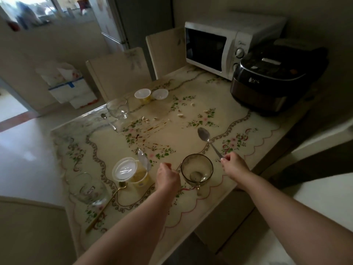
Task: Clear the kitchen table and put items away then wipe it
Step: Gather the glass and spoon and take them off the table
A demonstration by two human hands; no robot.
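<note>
My right hand (pixel 234 165) pinches the handle end of a silver spoon (pixel 207 139) whose bowl rests on the floral table (pixel 172 115). Just left of it stands a smoky glass bowl (pixel 196 170). My left hand (pixel 166 176) hovers with curled fingers between that bowl and a yellow yogurt cup (pixel 131 172) with its lid peeled back; it holds nothing. A gold spoon (pixel 107 203) and a clear glass (pixel 89 189) lie at the near left. Farther off are another clear glass bowl (pixel 117 108), a small spoon (pixel 108 121), an open yogurt cup (pixel 143 95) and a white cup (pixel 160 93). Brown smears (pixel 150 129) and crumbs (pixel 180 115) mark the cloth.
A white microwave (pixel 225 48) and a black rice cooker (pixel 273 79) fill the table's far right corner. Two pale chairs (pixel 118 71) stand along the far edge. A fridge (pixel 122 22) is behind them, and boxes (pixel 72 90) sit on the floor at left.
</note>
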